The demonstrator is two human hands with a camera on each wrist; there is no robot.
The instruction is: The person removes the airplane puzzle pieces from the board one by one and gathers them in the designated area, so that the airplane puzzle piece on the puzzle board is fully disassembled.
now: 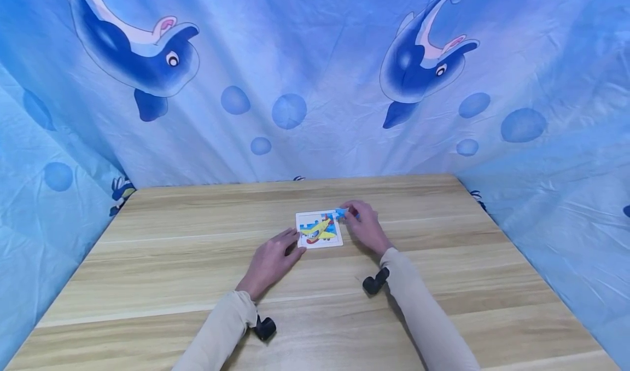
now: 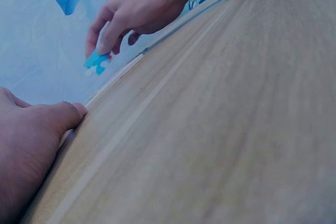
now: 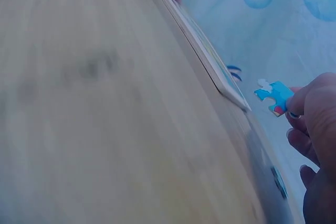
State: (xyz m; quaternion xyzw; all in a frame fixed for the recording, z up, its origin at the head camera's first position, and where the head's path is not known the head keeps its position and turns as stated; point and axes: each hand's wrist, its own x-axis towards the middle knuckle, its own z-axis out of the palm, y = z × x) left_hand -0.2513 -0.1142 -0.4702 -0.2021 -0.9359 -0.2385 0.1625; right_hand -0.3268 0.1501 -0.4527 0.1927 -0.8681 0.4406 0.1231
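Observation:
A white-framed jigsaw board [image 1: 320, 245] with a yellow airplane picture lies on the table; part of its upper area shows bare white. My left hand [image 1: 270, 260] rests at its left side, fingertips on the left edge and thumb by the lower left corner. My right hand [image 1: 365, 225] pinches a blue puzzle piece [image 1: 340, 213] over the upper right corner. In the right wrist view this piece [image 3: 281, 94] has a red patch and is raised off the board [image 3: 231, 96]. The left wrist view shows the right hand [image 2: 142, 11] with the piece [image 2: 96, 59] pointing down.
A small dark flat object [image 3: 280, 182] lies on the table beneath the right hand in the right wrist view. The wooden table [image 1: 197, 218] runs back to a blue curtain [image 1: 320, 86] with dolphins. Black wrist cameras [image 1: 266, 328] sit at both cuffs.

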